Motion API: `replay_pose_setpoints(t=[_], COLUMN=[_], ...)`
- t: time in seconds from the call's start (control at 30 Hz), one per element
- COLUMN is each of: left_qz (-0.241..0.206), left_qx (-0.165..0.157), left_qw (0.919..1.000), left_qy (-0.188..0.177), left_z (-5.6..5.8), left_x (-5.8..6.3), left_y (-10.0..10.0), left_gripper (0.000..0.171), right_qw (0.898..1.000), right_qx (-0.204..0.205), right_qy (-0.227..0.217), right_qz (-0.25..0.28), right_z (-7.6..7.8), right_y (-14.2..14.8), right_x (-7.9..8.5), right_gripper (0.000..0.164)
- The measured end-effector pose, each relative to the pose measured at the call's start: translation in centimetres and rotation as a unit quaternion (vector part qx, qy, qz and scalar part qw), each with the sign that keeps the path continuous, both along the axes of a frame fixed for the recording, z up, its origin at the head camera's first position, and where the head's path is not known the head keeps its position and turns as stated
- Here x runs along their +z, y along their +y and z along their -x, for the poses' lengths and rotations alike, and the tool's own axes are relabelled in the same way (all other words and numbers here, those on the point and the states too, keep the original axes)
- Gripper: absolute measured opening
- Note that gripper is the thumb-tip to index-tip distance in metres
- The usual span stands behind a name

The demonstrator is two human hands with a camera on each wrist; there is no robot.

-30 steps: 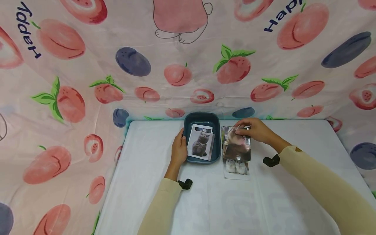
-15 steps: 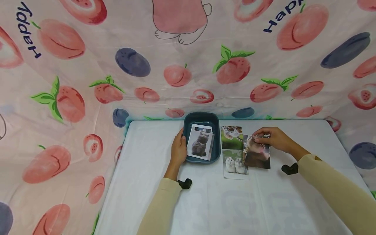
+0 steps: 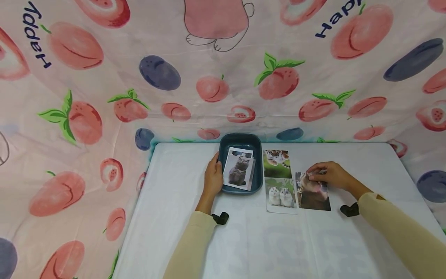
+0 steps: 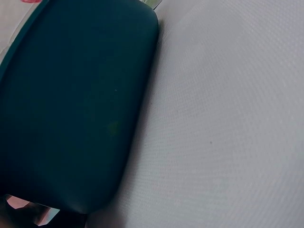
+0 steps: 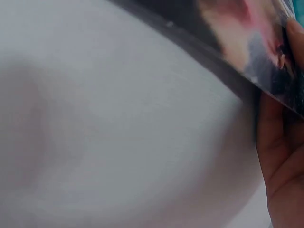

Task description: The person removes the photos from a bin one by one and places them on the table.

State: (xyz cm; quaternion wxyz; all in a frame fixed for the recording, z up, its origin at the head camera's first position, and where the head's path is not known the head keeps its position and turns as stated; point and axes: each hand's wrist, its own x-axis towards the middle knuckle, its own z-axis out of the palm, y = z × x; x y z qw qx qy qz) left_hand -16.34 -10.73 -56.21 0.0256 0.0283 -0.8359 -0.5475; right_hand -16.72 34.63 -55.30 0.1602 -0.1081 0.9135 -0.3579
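Note:
My left hand [image 3: 213, 179] grips the left side of a dark teal tray [image 3: 259, 164]; the tray's outer wall fills much of the left wrist view. Inside the tray lies a small stack of photo cards, a grey cat card [image 3: 238, 173] on top. With thumb and fingers, my right hand [image 3: 330, 176] pinches the upper edge of a dark brownish-pink photo card [image 3: 315, 198], its picture unclear. In the right wrist view that card [image 5: 232, 33] is tilted over the white surface. Left of it lie a tiger card [image 3: 277, 164] and a card with two white furry animals [image 3: 280, 195].
A white-covered table [image 3: 244, 240] carries everything. Behind it hangs a pink fruit-print cloth [image 3: 209, 69], which also covers the left and right sides. The table's back edge runs close behind the tray.
My right hand has carried the brownish photo card right and toward me, off the tiger and white-animal cards, which are now uncovered. The left hand and tray have stayed put.

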Motion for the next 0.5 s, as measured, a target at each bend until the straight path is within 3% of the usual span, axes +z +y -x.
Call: replay_pose_setpoints(t=[0.23,0.5], left_qz=[-0.002,0.001], left_qx=[-0.001,-0.001], left_qw=[1.0,1.0], left_qy=[0.006,0.002], left_z=[-0.14,-0.1], left_x=[0.06,-0.02], left_y=[0.09,0.04], left_gripper=[0.047,0.047], right_qw=[0.998,0.996], right_qx=[0.009,0.014], right_qy=[0.046,0.068], right_qz=[-0.029,-0.049], right_z=[-0.38,-0.65], right_y=[-0.22,-0.68], right_x=[-0.47,-0.54], right_gripper=[0.024,0.022])
